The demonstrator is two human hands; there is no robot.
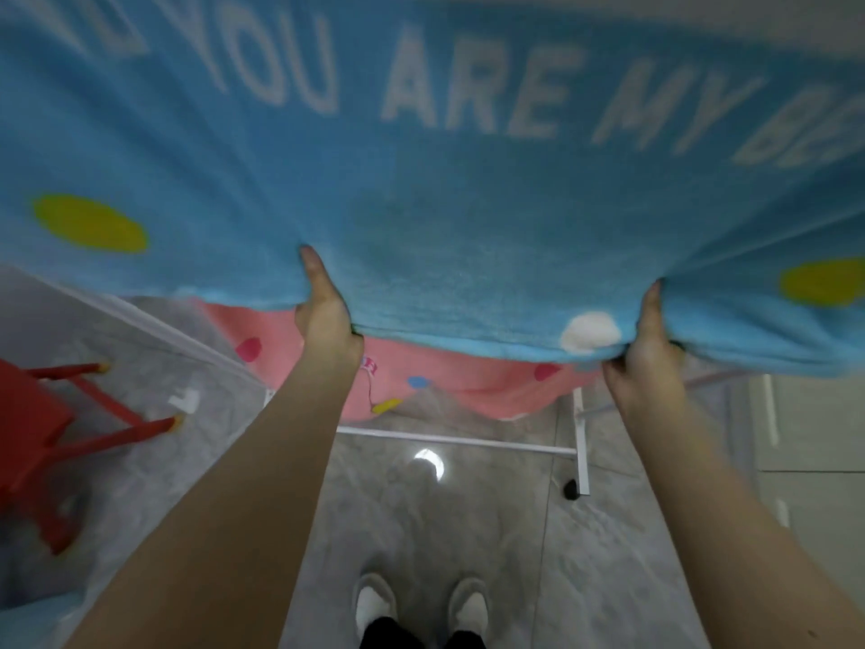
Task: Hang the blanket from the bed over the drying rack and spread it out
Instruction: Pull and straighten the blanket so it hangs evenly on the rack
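A big blue blanket (444, 217) with white letters and yellow and white dots fills the upper half of the view, stretched flat in front of me. Its pink underside (468, 381) with coloured dots hangs below the near edge. My left hand (325, 316) pinches the near edge left of the middle, thumb on top. My right hand (648, 339) grips the same edge further right, beside a white dot. The white drying rack (580, 442) shows only as its lower bars and a foot under the blanket; its top is hidden.
A red chair (51, 437) stands at the left on the grey marble floor (421, 531). A white frame bar (154, 325) runs diagonally at the left. A pale cabinet or door (805, 437) is at the right. My slippered feet (421, 606) are at the bottom.
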